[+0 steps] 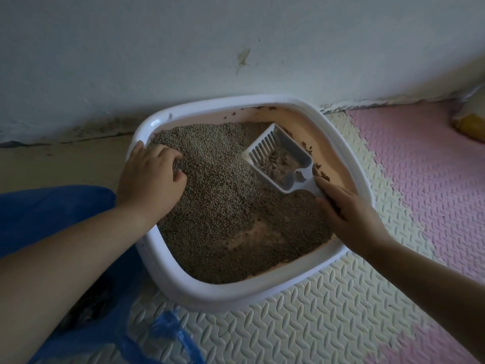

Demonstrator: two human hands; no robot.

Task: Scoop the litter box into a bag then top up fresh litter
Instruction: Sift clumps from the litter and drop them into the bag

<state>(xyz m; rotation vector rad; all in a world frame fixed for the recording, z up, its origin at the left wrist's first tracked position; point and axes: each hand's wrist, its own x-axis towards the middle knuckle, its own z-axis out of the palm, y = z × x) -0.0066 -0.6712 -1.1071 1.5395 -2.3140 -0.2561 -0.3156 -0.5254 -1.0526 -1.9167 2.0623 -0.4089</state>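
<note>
Foam mats [301,324] meet a white wall [236,35], and the litter box [210,295] sits against it, its grey litter [223,206] thin enough to bare the peach floor near the front. The right hand [349,216] grips the handle of the scoop [280,158], which carries dark clumps, while the left hand [149,177] digs bent fingers into the granules; I cannot tell whether it grasps any. Tilting the scoop on the way across to the blue bag [52,214] at the left would likely spill clumps onto the mats.

No legible text, label or number anywhere

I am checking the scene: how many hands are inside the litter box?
2. The left hand rests on the litter at the left; the right hand grips the scoop at the right. None seems hidden.
</note>
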